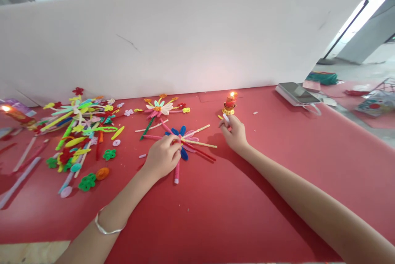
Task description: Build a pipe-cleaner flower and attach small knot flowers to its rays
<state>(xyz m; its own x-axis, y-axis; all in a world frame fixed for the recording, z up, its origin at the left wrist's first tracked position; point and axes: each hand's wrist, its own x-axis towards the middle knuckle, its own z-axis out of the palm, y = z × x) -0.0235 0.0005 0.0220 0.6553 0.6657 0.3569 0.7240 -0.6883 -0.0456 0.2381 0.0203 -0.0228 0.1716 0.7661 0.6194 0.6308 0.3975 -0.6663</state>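
Near the middle of the table lies a pipe-cleaner flower with blue and pink petals and several long pink, red and cream stems. My left hand is closed at its centre, fingertips pinched together over the pink petals. What sits between those fingers is hidden. My right hand is closed around a short white stick, just in front of a lit red candle in a gold holder. A small yellow tip also shows by these fingers. Behind, a finished-looking pink and white flower lies on the table.
On the left lies a heap of colourful pipe-cleaner flowers and loose pieces, with a second lit candle at the edge. A phone on a white block with a cable is at back right. A white board stands behind.
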